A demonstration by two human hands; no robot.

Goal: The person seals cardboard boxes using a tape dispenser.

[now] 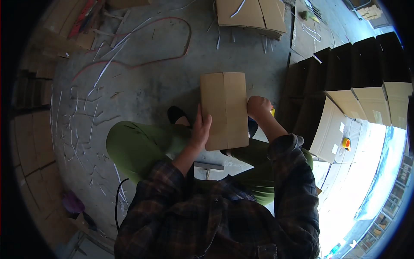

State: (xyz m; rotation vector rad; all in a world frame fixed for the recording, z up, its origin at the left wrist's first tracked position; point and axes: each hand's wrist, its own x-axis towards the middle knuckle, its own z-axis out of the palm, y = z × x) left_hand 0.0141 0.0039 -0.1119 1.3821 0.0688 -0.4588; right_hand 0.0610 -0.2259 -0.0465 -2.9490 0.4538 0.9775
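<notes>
A small brown cardboard box (225,112) stands over my lap, its top flaps meeting along a centre seam. My left hand (201,129) is shut on the box's left side, with the thumb bent over the edge. My right hand (259,106) is closed in a fist close to the box's right edge. A bit of something yellow (272,112) shows behind the right wrist; I cannot tell what the fingers hold.
Open cardboard boxes (332,69) stand in rows at the right, beside an orange-and-yellow roll (346,144). Ahead lies a larger carton (250,17). A reddish hose (188,41) and white straps (103,71) are scattered across the concrete floor, with stacked cartons (36,142) at left.
</notes>
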